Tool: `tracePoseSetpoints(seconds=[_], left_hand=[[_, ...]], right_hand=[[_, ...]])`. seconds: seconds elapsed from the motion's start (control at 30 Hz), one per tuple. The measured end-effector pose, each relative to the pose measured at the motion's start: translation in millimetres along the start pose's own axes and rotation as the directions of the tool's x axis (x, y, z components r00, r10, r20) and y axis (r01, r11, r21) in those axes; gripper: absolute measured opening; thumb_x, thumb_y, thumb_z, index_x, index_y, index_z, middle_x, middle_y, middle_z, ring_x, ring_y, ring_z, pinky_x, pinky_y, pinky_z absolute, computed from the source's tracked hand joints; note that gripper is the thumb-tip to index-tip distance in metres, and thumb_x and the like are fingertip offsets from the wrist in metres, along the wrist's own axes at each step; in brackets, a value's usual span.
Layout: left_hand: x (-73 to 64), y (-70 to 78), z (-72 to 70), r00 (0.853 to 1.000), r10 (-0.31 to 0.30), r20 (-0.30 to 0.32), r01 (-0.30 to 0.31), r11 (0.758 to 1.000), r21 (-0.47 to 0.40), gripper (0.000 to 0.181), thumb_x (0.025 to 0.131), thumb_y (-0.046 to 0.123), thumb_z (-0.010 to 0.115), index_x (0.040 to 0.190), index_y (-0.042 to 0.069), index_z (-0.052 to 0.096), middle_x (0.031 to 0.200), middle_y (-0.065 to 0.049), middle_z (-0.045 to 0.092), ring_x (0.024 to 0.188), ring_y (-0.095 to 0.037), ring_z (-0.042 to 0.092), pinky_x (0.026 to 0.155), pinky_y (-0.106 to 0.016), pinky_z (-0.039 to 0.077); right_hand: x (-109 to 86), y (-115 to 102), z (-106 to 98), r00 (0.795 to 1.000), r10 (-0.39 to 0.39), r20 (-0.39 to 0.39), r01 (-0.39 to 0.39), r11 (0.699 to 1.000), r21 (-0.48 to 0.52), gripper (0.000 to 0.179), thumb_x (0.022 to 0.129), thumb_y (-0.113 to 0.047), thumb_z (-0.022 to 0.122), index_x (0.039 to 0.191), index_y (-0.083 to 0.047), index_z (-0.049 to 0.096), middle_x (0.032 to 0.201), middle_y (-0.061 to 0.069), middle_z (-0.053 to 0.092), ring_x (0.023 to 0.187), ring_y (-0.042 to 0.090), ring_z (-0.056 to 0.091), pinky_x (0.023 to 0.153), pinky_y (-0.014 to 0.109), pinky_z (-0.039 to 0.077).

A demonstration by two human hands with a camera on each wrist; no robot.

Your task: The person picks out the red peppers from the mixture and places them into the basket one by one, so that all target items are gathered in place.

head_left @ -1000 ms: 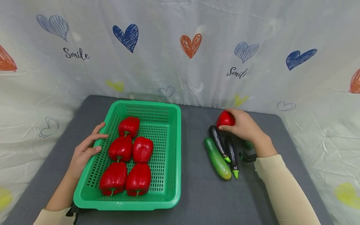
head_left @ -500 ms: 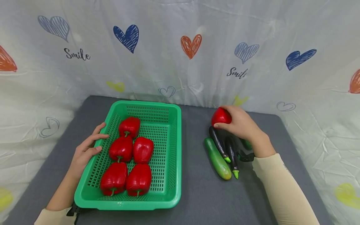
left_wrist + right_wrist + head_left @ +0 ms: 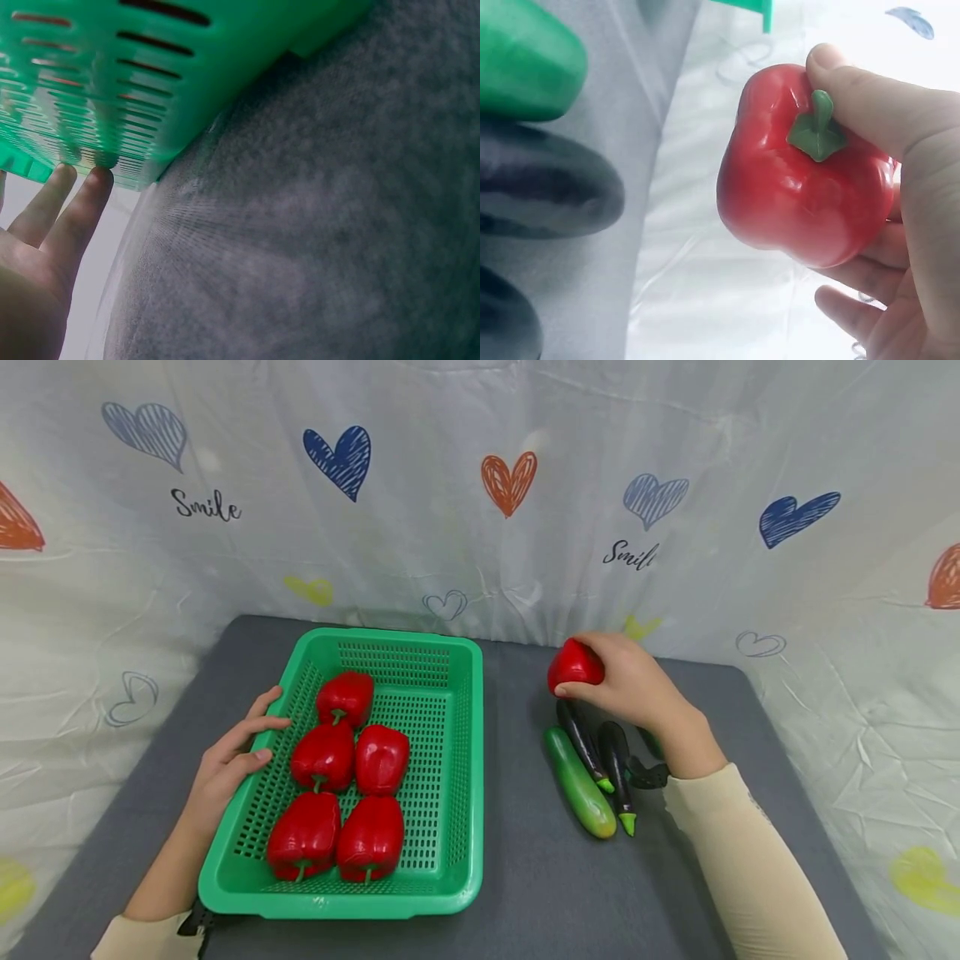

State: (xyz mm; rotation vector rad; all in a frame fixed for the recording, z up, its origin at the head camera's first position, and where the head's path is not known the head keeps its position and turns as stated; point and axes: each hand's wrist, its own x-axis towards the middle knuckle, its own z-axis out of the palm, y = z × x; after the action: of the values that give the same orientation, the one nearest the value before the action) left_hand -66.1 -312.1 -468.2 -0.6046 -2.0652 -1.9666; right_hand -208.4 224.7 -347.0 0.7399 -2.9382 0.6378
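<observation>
My right hand grips a red bell pepper between thumb and fingers, above the far ends of the vegetables. In the right wrist view the pepper shows its green stem, with the thumb close beside it. My left hand rests at the left rim of a green plastic basket, its fingers fairly straight. Two of its fingers touch the basket's slotted outer wall in the left wrist view. Inside the basket lie several red bell peppers, all toward its left side.
Below the right hand, two dark eggplants lie beside a green cucumber on the grey table. Another green vegetable is mostly hidden by the right wrist. A white curtain printed with hearts hangs behind the table.
My right hand has lifted the bell pepper from beside the eggplants and carried it up and left. The left hand and the basket have stayed nearly still.
</observation>
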Motion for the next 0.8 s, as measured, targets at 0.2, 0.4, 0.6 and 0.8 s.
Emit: tracePoseSetpoints(seconds=[0.2,0.4,0.6,0.8], left_hand=[[-0.3,0.8,0.5,1.0,-0.003,-0.001,0.003,1.0,0.004,0.036,0.103,-0.015,0.042,0.136,-0.022,0.055,0.178,-0.008,0.033,0.165,-0.015,0.022,0.121,-0.025,0.026],[0.3,1.6,1.5,1.0,0.01,-0.004,-0.01,1.0,-0.006,0.036,0.102,-0.015,0.041,0.135,-0.023,0.055,0.178,-0.01,0.033,0.165,-0.016,0.022,0.121,-0.025,0.026],[0.2,1.5,1.0,1.0,0.008,-0.005,-0.007,1.0,0.006,0.036,0.103,-0.015,0.041,0.135,-0.023,0.055,0.178,-0.01,0.033,0.165,-0.016,0.022,0.12,-0.025,0.027],[0.1,2.8,1.5,1.0,-0.011,-0.01,0.012,1.0,0.011,0.035,0.103,-0.015,0.041,0.135,-0.023,0.055,0.178,-0.009,0.033,0.165,-0.016,0.023,0.12,-0.025,0.027]], right_hand=[[5.4,-13.5,-2.4,1.0,-0.022,-0.002,0.022,1.0,-0.011,0.078,0.09,-0.044,0.089,0.153,-0.011,0.057,0.14,0.01,0.063,0.126,0.034,0.056,0.084,0.056,0.062],[12.1,-27.7,-2.8,0.998,-0.063,-0.018,0.063,0.998,-0.01,0.079,0.088,-0.046,0.09,0.152,-0.011,0.059,0.14,0.009,0.064,0.127,0.033,0.056,0.084,0.054,0.063],[17.5,-41.0,-0.9,0.994,-0.108,-0.028,0.108,0.994,-0.006,0.077,0.088,-0.046,0.091,0.149,-0.01,0.06,0.138,0.008,0.065,0.125,0.032,0.057,0.085,0.054,0.062],[23.3,-50.3,3.2,0.991,-0.133,-0.027,0.133,0.991,-0.003,0.079,0.088,-0.048,0.091,0.15,-0.01,0.061,0.139,0.008,0.065,0.126,0.031,0.057,0.086,0.053,0.062]])
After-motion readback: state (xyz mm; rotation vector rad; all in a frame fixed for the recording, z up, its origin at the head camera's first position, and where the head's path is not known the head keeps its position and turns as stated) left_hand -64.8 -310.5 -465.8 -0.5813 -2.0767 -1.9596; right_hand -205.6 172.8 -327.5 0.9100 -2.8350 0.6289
